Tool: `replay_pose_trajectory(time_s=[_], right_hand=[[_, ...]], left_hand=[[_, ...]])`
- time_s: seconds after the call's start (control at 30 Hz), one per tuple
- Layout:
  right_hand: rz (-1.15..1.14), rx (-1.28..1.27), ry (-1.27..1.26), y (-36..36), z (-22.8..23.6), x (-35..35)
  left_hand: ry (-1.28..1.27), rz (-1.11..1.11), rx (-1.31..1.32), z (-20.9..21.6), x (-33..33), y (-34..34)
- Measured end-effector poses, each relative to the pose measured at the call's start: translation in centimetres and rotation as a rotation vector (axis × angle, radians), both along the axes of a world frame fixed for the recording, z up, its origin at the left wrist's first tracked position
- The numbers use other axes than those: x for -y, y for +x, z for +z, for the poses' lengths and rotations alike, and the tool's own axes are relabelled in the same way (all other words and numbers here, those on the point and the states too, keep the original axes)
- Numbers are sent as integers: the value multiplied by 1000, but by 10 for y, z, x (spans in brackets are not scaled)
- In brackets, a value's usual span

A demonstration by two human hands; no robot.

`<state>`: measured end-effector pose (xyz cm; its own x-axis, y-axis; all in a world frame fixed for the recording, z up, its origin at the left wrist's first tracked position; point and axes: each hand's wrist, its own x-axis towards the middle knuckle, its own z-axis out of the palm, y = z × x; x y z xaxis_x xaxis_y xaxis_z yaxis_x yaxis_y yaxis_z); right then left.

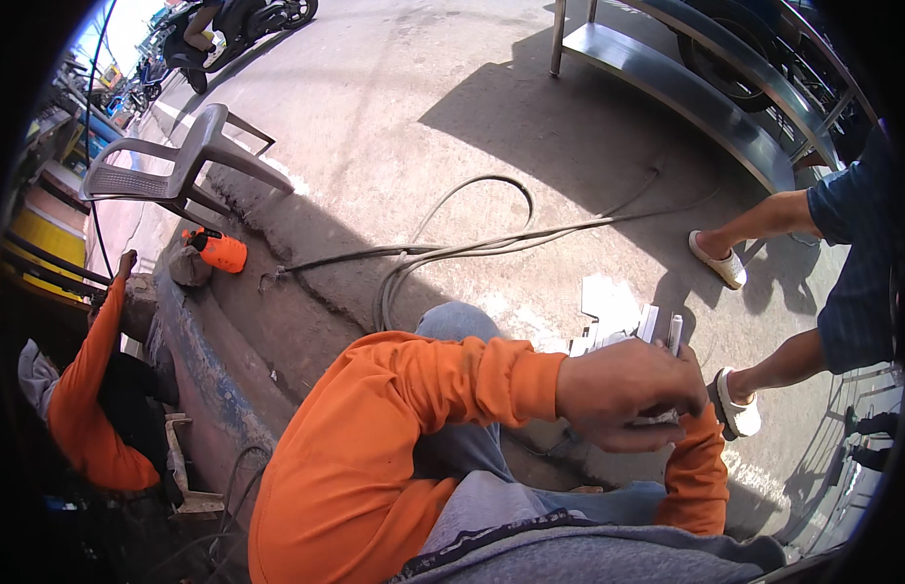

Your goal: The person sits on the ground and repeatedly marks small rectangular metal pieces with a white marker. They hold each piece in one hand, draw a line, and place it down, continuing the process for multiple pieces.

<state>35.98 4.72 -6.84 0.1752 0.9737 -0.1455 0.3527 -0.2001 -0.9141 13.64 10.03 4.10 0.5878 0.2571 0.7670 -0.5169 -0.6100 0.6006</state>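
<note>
My left hand reaches across in front of me in an orange sleeve, its fingers curled together. A small pale piece shows between the fingers, too little of it to name. Behind it, most of my right hand is hidden; its orange sleeve rises from below and the two hands meet. A thin whitish rod sticks up at the far side of the hands; which hand holds it, if either, I cannot tell. Just beyond lie white flat pieces and strips on the ground, glaring in the sun.
Grey cables loop over the pavement ahead. A plastic chair and an orange bottle stand left, near another person in an orange sleeve. At right are a person's legs in clogs and a metal table. A motorcycle is far left.
</note>
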Motion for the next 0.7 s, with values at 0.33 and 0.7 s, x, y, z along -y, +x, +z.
replay_pose_trajectory(time_s=[0.33,0.7], right_hand=[[-192,-68,-484,52,-26,-131],[595,450,-873,-72,177,-59]], left_hand=[[-70,501,-793,-87,-139,-3],[-1321,444,-1124,-24,67,-116]])
